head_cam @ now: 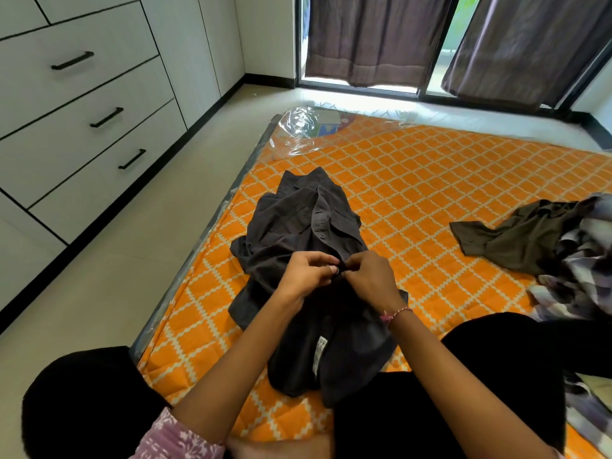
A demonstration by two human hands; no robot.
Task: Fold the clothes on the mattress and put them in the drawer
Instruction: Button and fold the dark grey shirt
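While both hands, left [306, 273] and right [371, 276], pinch its middle, the shirt [298, 226] lies long, near to far.

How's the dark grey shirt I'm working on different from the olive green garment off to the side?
The dark grey button-up shirt lies spread lengthwise in front, both hands pinching its placket; the olive green garment lies crumpled and untouched at the right, against a plaid pile. Both rest on the orange patterned mattress, unfolded.
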